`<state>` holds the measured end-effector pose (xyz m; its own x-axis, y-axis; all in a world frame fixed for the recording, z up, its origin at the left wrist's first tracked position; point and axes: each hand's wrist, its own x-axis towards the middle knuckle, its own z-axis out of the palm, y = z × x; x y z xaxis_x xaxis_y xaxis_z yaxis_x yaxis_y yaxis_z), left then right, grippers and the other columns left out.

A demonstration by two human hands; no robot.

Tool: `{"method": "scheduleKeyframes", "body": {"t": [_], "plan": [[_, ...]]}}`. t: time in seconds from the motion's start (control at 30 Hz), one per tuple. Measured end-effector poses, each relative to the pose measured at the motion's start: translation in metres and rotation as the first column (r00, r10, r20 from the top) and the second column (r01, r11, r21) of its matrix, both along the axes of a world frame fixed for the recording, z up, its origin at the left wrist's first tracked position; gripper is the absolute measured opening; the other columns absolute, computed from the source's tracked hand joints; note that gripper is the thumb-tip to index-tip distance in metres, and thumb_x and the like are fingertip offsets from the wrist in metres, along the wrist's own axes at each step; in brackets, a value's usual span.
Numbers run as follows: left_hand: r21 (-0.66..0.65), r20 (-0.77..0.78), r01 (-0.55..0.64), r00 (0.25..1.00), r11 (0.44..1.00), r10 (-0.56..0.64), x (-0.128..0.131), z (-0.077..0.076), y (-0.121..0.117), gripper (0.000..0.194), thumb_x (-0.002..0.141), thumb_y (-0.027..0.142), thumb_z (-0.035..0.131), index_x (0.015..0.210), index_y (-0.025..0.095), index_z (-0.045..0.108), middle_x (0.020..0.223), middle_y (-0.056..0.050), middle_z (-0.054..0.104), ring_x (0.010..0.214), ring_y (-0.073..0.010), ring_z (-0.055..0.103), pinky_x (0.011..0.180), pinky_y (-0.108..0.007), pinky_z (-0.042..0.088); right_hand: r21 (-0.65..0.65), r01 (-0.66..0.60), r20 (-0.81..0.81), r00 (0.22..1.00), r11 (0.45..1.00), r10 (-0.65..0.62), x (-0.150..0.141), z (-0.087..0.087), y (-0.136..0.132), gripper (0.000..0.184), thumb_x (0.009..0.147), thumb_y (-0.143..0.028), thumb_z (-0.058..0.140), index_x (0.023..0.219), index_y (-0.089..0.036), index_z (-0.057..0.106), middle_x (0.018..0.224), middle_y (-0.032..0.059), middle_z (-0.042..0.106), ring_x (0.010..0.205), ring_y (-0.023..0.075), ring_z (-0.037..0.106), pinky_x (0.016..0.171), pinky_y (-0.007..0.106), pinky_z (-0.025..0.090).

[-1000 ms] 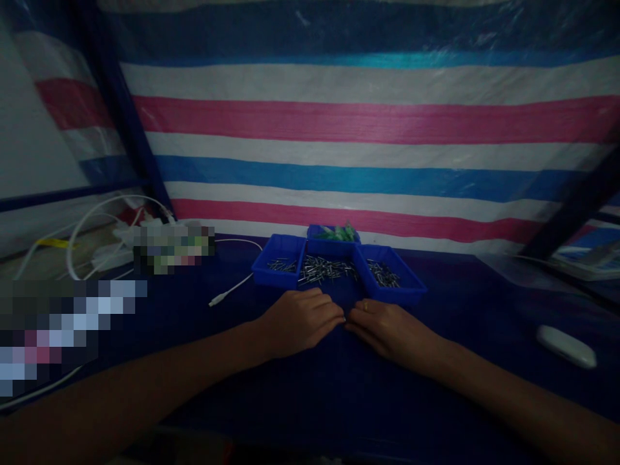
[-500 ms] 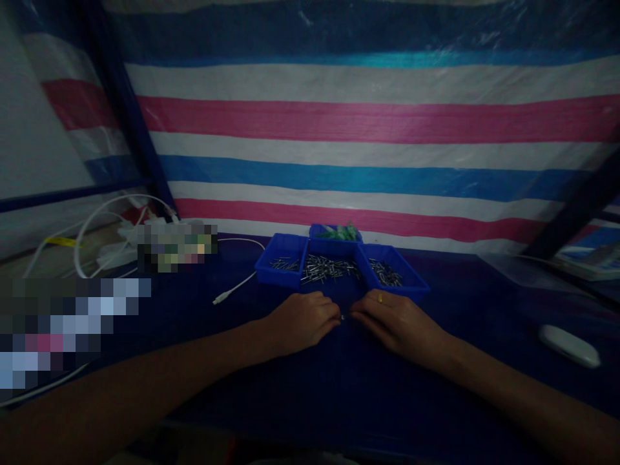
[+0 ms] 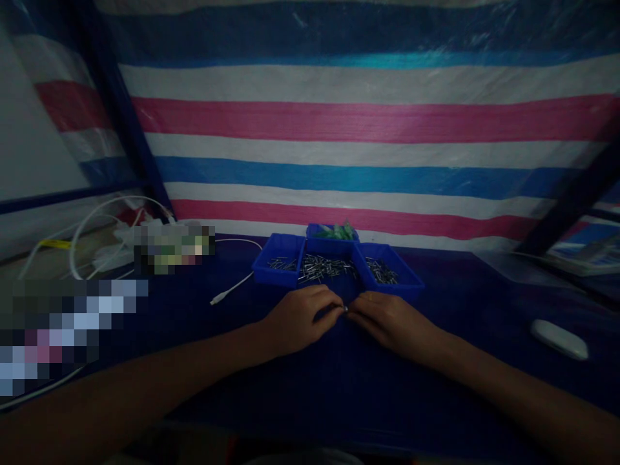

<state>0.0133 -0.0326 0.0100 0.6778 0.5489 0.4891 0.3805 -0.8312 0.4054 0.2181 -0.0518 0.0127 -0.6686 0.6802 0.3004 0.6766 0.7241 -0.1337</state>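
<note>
My left hand (image 3: 305,316) is closed in a pinch, thumb and forefinger on a small shiny metal piece (image 3: 345,309). Against the piece's other side press the fingertips of my right hand (image 3: 390,316), also closed, with a ring on one finger. The fingers cover most of the piece, so its exact kind is hidden. Just beyond the hands lies a heap of thin metal pins or screws (image 3: 323,266). A left blue tray (image 3: 264,274) and a right blue tray (image 3: 409,274) hold similar metal pieces. Green plastic packets (image 3: 339,231) fill a rear blue tray (image 3: 312,234).
A white cable (image 3: 232,290) with a plug end lies left of the trays. Tangled white cords (image 3: 77,239) and a blurred-out item are at far left. On the right rests a white rounded case (image 3: 559,339). Striped plastic sheeting (image 3: 368,123) hangs behind the blue table (image 3: 310,394).
My hands have come closer together, their fingertips now meeting at the small metal piece. The left thumb and forefinger show a wider loop. The view has shifted slightly.
</note>
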Motion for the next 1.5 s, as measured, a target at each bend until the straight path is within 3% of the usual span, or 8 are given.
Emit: {"method": "scheduleKeyframes", "body": {"t": [0.17,0.43,0.57,0.77,0.93,1.2,1.37,1.5], "plan": [[-0.079,0.043,-0.007,0.999,0.997,0.010,0.002,-0.004,-0.002,0.010,0.082,0.019,0.056,0.090,0.015,0.059,0.077,0.001,0.059,0.067,-0.0096,0.054,0.065,-0.021,0.044,-0.066,-0.033,-0.067,0.997,0.997,0.029,-0.005,-0.006,-0.001,0.022,0.091,-0.024,0.039,0.079,-0.015,0.055,0.072,0.0036,0.055,0.064,0.0134,0.053,0.059,0.025,0.040],[0.012,0.082,0.078,0.994,0.997,-0.079,0.000,-0.003,0.001,0.009,0.080,0.018,0.056,0.087,0.014,0.060,0.082,-0.002,0.062,0.071,-0.0105,0.056,0.065,-0.020,0.044,-0.118,-0.060,-0.133,0.990,0.991,0.044,-0.008,0.000,-0.005,0.023,0.092,-0.026,0.039,0.080,-0.016,0.056,0.073,0.0032,0.057,0.066,0.0127,0.054,0.061,0.024,0.040],[0.009,-0.010,0.012,1.000,1.000,-0.012,-0.002,-0.004,0.002,0.011,0.081,0.020,0.054,0.090,0.015,0.057,0.076,0.001,0.061,0.061,-0.0087,0.055,0.057,-0.018,0.042,-0.135,0.001,-0.069,0.998,0.991,-0.010,-0.004,0.004,-0.004,0.020,0.089,-0.029,0.045,0.085,-0.016,0.058,0.077,0.0041,0.060,0.069,0.0141,0.056,0.063,0.025,0.041],[0.131,-0.191,0.017,0.982,0.991,0.008,-0.004,-0.005,0.009,0.009,0.084,0.022,0.053,0.088,0.015,0.058,0.080,0.000,0.063,0.074,-0.0120,0.058,0.068,-0.021,0.044,-0.098,0.022,-0.034,0.999,0.995,-0.025,0.001,0.005,-0.003,0.021,0.089,-0.029,0.045,0.100,-0.015,0.056,0.082,0.0053,0.062,0.074,0.0161,0.059,0.065,0.027,0.042],[0.186,-0.265,0.051,0.964,0.981,0.001,-0.004,-0.006,0.011,0.013,0.088,0.024,0.048,0.087,0.016,0.058,0.081,-0.001,0.062,0.076,-0.0122,0.057,0.070,-0.022,0.044,-0.063,0.009,0.038,0.999,0.998,-0.006,0.001,0.001,-0.002,0.020,0.091,-0.025,0.040,0.091,-0.016,0.058,0.076,0.0045,0.062,0.069,0.0148,0.058,0.061,0.026,0.040],[0.229,-0.285,-0.062,0.950,0.972,0.128,-0.005,-0.005,0.014,0.015,0.087,0.024,0.045,0.084,0.016,0.058,0.077,-0.001,0.061,0.074,-0.0140,0.056,0.068,-0.025,0.044,-0.040,0.120,0.054,0.992,0.992,-0.118,0.005,0.001,0.001,0.020,0.091,-0.024,0.040,0.086,-0.016,0.058,0.071,0.0038,0.061,0.063,0.0140,0.057,0.057,0.025,0.037],[0.191,-0.254,-0.030,0.964,0.981,0.079,-0.004,-0.004,0.013,0.015,0.087,0.022,0.045,0.086,0.016,0.058,0.079,-0.002,0.061,0.076,-0.0137,0.055,0.070,-0.025,0.043,-0.052,0.122,0.075,0.990,0.991,-0.118,0.005,0.000,0.003,0.018,0.090,-0.023,0.041,0.088,-0.016,0.057,0.073,0.0035,0.061,0.063,0.0137,0.057,0.057,0.024,0.037],[0.040,-0.180,0.033,0.983,0.999,-0.025,-0.003,-0.002,0.013,0.014,0.086,0.023,0.048,0.084,0.016,0.059,0.077,0.000,0.060,0.073,-0.0113,0.055,0.067,-0.022,0.042,-0.067,0.056,0.100,0.994,0.996,-0.049,0.005,0.000,0.003,0.018,0.090,-0.021,0.041,0.087,-0.016,0.057,0.076,0.0048,0.060,0.068,0.0149,0.056,0.060,0.026,0.038]]}}
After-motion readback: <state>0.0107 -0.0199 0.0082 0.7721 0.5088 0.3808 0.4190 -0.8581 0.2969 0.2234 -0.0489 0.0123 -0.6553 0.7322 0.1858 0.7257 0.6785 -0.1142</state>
